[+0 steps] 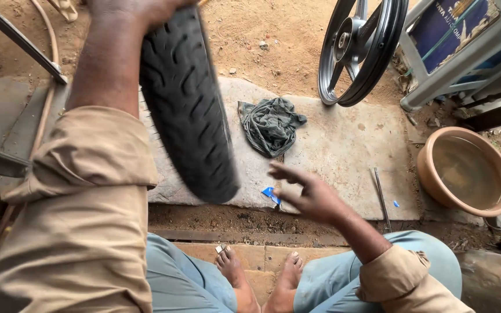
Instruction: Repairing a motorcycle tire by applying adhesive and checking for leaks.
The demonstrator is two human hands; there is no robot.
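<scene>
While the left hand [129, 8] clasps the top of a black tyre [187, 104], fingers closed over its tread at the upper frame edge, the tyre stands upright and tilted, its lower end above the near edge of a stone slab [343, 145]. Right hand [308, 194] hangs free, fingers spread, grip released, just right of the tyre's lower end. On the slab: 1 crumpled dark inner tube [271, 124], 1 blue scrap [271, 194]. Black wheel rim [360, 49] stands upright beyond; clay basin [465, 171] of water sits right.
</scene>
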